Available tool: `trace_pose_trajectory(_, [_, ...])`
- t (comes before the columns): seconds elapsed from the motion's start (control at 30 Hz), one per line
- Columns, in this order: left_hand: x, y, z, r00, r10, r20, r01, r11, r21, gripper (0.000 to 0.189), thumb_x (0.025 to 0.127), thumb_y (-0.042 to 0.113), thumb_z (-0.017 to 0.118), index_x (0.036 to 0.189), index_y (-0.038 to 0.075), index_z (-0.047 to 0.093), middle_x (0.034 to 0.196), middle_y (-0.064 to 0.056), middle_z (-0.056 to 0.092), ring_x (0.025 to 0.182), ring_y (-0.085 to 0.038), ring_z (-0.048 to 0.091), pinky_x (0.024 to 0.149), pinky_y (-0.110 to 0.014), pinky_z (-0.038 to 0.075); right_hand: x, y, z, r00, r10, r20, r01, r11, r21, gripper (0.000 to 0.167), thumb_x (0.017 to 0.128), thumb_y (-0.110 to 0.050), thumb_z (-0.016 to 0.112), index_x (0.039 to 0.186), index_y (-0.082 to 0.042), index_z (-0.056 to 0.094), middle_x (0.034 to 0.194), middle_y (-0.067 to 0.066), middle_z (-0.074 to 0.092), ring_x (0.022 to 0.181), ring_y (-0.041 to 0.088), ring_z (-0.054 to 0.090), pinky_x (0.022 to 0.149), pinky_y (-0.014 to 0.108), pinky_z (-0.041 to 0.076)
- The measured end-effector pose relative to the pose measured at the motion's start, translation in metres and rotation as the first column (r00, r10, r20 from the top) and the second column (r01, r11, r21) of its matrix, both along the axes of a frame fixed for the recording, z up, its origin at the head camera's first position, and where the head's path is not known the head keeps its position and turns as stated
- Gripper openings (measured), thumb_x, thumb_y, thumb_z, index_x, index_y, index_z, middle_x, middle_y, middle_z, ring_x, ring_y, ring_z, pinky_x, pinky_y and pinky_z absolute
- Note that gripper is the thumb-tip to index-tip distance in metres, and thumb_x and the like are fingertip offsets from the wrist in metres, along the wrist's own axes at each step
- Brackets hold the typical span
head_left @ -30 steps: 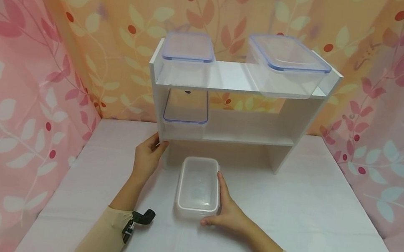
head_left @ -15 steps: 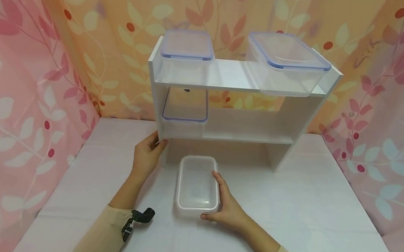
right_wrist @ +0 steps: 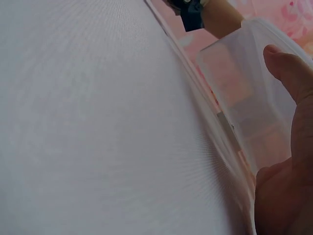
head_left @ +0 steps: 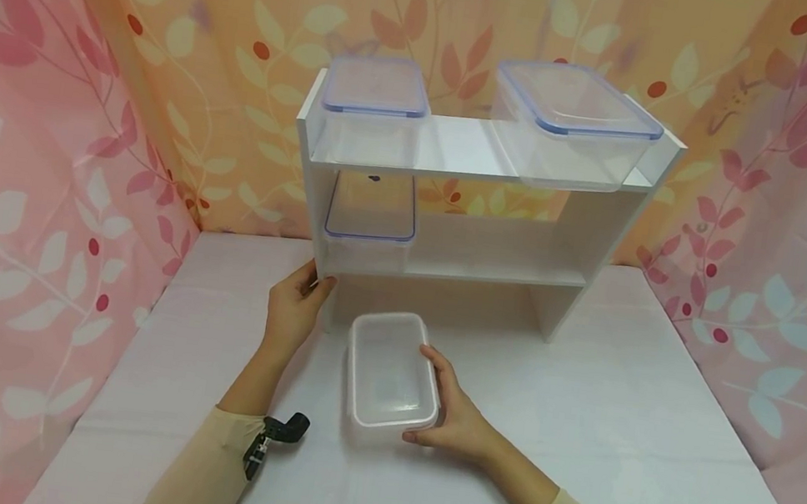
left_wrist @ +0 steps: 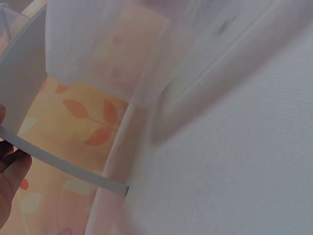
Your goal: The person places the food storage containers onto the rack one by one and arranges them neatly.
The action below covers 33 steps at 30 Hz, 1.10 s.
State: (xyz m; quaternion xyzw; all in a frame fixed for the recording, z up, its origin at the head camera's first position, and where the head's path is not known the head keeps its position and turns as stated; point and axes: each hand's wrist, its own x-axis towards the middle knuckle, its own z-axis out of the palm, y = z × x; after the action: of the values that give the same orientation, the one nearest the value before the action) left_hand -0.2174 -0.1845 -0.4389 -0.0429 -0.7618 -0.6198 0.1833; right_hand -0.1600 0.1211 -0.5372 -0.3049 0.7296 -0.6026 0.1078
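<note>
My left hand (head_left: 292, 314) pinches the lower left side panel of the white shelf rack (head_left: 502, 251). Thumb and fingers sit on either side of the panel edge (left_wrist: 68, 169) in the left wrist view. In front of the rack, my right hand (head_left: 455, 414) grips a clear plastic food container (head_left: 394, 373) with a white rim. The thumb lies on its near wall and the fingers on its right side. The container is turned slightly, far end to the left. Beneath its base, the right wrist view shows a gap above the table.
A blue-rimmed box (head_left: 374, 110) stands at the left of the top shelf, a larger one (head_left: 577, 130) at the right. Another blue-rimmed box (head_left: 371, 223) is on the middle shelf's left. White cloth covers the table (head_left: 620, 455). Patterned curtains (head_left: 57, 117) surround it.
The container's far end has swung left, turning it counterclockwise, with the right hand still holding it. The right fingers have shifted a little left on its side. The left hand keeps its place.
</note>
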Motion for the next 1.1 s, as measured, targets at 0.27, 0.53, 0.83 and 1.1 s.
trace_pose_trajectory(0.27, [-0.001,0.0,-0.003,1.0,0.001,0.021,-0.001,1.0,0.002,0.046,0.1,0.01,0.067,0.143,-0.004,0.055,0.14,-0.024,0.06,0.13,-0.03,0.06,0.103,-0.029,0.054,0.001,0.003,0.014,0.998,-0.023,-0.05,0.02,0.998,-0.06,0.124,0.07,-0.005,0.093,0.163,-0.023,0.012,0.156,0.013,0.034,0.125,0.03,0.05,0.098,0.035,0.056])
trace_pose_trajectory(0.53, [-0.001,0.0,-0.004,1.0,-0.004,0.031,0.004,1.0,0.008,0.047,0.1,0.01,0.067,0.143,-0.004,0.055,0.141,-0.023,0.06,0.13,-0.031,0.06,0.104,-0.031,0.054,0.006,0.009,0.036,0.996,-0.08,-0.041,0.078,0.995,-0.057,0.124,0.071,-0.006,0.093,0.163,-0.027,0.013,0.161,0.012,0.031,0.128,0.035,0.049,0.098,0.039,0.055])
trace_pose_trajectory(0.83, [-0.001,0.0,-0.003,1.0,0.003,0.012,-0.003,1.0,-0.005,0.046,0.1,0.009,0.068,0.142,-0.004,0.056,0.14,-0.024,0.061,0.129,-0.031,0.061,0.103,-0.03,0.055,0.009,0.015,0.055,0.994,-0.1,-0.038,0.098,0.994,-0.058,0.123,0.071,-0.006,0.092,0.163,-0.027,0.013,0.16,0.014,0.031,0.126,0.035,0.051,0.098,0.039,0.056])
trace_pose_trajectory(1.1, [-0.002,-0.001,-0.002,1.0,0.004,-0.003,-0.004,1.0,-0.014,0.045,0.099,0.008,0.068,0.141,-0.004,0.057,0.138,-0.024,0.062,0.127,-0.029,0.063,0.102,-0.03,0.055,0.012,0.025,0.071,0.993,-0.119,-0.016,0.117,0.99,-0.075,0.123,0.07,-0.002,0.091,0.163,-0.027,0.015,0.157,0.016,0.03,0.12,0.039,0.051,0.09,0.039,0.06])
